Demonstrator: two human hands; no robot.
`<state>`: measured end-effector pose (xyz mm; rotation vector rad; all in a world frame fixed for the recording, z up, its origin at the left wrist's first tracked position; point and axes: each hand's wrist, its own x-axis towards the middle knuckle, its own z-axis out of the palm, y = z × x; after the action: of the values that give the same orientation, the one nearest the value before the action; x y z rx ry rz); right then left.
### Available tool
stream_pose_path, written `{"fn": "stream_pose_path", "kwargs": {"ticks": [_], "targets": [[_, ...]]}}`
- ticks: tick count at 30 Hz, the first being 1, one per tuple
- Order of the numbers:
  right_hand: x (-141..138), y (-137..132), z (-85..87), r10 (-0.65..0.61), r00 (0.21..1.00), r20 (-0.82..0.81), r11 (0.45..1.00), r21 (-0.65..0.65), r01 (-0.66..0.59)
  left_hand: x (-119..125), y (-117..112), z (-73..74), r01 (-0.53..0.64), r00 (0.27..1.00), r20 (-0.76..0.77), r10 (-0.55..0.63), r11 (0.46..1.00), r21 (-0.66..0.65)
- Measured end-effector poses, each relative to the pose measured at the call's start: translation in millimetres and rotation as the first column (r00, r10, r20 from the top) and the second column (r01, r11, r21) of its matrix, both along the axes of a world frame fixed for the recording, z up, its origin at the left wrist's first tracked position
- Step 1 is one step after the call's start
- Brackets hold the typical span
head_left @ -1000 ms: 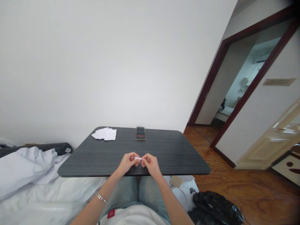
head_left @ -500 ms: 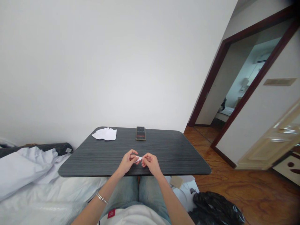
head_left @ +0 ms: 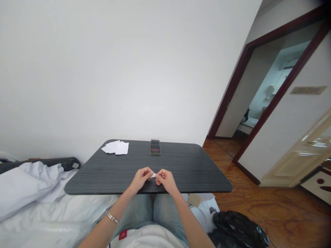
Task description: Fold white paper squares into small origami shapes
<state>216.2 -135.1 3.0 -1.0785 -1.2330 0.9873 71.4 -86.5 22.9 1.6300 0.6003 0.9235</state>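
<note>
Between my two hands, just above the front part of the dark table [head_left: 108, 179], is a small folded piece of white paper [head_left: 153, 175]. My left hand [head_left: 141, 177] pinches its left side, with the thumb in front. At the other end, my right hand [head_left: 165, 179] grips the tip between thumb and forefinger, its other fingers curled. Much of the paper is covered by the fingers. Several white paper sheets [head_left: 121, 148] lie overlapped at the table's back left. A phone [head_left: 155, 147] stands near the back edge in the middle.
White cloth or sheeting [head_left: 28, 186] is heaped to the left beside a long black item [head_left: 68, 163]. Right of my legs, on the floor, sit a black plastic bag [head_left: 238, 229] and papers with a tan piece [head_left: 194, 200]. A white wall rises behind the table.
My left fingers have closed in a little more around the paper, and the paper shows at a slightly different angle. My right hand has hardly moved.
</note>
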Motion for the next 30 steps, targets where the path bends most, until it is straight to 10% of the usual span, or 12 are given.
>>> {"fn": "stream_pose_path", "kwargs": {"ticks": [30], "targets": [[0.5, -2.0, 4.7, -0.075, 0.996, -0.039, 0.995, 0.065, 0.077, 1.8, 2.0, -5.9, 0.002, 1.000, -0.026, -0.004, 0.995, -0.096]]}}
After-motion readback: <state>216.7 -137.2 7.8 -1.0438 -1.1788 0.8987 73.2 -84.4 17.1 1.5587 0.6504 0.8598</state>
